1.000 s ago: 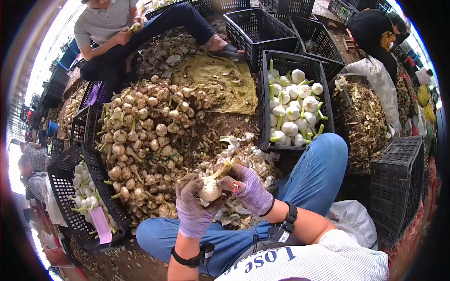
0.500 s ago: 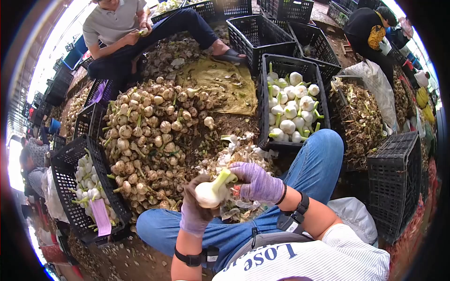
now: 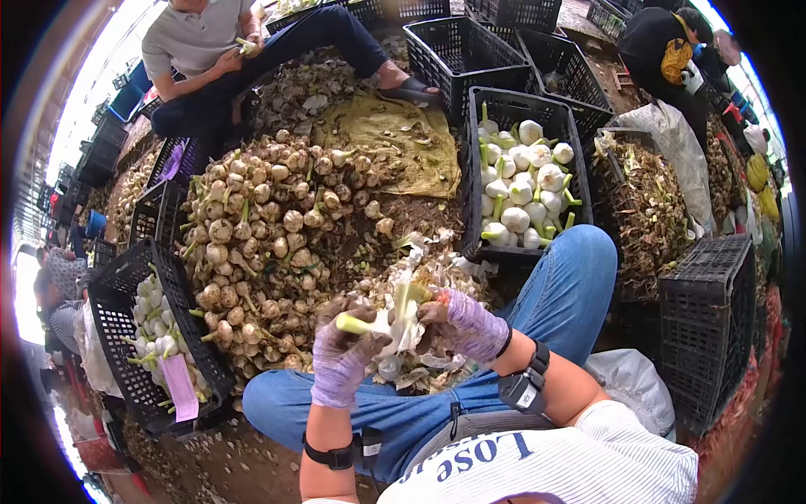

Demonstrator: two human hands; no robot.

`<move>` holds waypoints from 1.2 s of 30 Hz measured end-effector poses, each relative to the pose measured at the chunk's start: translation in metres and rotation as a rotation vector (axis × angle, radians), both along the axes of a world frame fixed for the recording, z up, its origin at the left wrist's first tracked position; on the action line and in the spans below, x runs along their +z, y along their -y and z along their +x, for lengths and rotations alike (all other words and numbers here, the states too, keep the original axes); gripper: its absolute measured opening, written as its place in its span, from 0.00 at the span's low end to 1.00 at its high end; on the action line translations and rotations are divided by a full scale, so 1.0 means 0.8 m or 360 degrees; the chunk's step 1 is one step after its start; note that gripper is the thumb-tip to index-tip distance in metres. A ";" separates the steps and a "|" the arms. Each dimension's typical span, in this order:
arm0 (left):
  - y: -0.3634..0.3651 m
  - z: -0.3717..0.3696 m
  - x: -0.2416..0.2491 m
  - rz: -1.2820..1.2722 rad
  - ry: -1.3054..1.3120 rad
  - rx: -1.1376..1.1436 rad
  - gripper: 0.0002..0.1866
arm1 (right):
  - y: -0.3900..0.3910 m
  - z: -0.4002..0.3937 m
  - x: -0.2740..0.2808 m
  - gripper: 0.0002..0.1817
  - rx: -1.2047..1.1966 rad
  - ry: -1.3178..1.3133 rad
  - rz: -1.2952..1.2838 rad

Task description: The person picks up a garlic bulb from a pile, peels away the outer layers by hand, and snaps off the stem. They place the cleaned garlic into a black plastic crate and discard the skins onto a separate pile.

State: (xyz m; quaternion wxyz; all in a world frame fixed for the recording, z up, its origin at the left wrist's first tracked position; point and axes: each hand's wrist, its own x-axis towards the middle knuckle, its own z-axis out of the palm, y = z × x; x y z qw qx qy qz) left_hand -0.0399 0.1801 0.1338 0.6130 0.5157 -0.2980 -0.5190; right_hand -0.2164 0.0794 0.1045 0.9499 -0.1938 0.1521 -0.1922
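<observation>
My left hand [image 3: 346,357], in a purple glove with dirty fingers, is closed around a garlic bulb [image 3: 382,324]. Its pale green stem [image 3: 356,324] points left, and the fingers hide most of the bulb. Close by on the right, my right hand [image 3: 470,326], gloved alike, pinches a strip of garlic skin [image 3: 408,312] that hangs beside the bulb. Below both hands lies a heap of loose peelings [image 3: 437,370] between my legs. A big pile of unpeeled garlic [image 3: 260,235] spreads ahead to the left.
A black crate [image 3: 579,160] of clean white bulbs stands beyond my knee. Another crate [image 3: 105,307] with garlic and a pink slip sits at left. A co-worker [image 3: 197,50] sits opposite, near a yellow sack [image 3: 403,151]. Dry husks [image 3: 651,210] and an upended crate [image 3: 705,328] are at right.
The bulb has turned so that its stem points left instead of up and right. A strip of skin has come away into my right hand. My hands are slightly farther apart.
</observation>
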 end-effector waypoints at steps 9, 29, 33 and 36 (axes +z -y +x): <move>-0.001 0.016 0.029 -0.0160 0.0590 -0.0189 0.10 | 0.035 -0.012 0.017 0.16 -0.0692 0.0044 -0.0187; 0.009 -0.047 0.023 0.0154 0.0100 0.0030 0.40 | -0.031 0.008 0.034 0.17 -0.0239 -0.0708 -0.0702; 0.007 -0.035 0.003 0.0177 0.0632 -0.0026 0.46 | -0.021 -0.001 0.032 0.18 -0.0228 -0.0533 -0.0696; 0.007 -0.045 0.022 0.0344 0.0732 -0.0168 0.52 | -0.015 0.004 0.040 0.18 -0.0415 -0.0680 -0.1209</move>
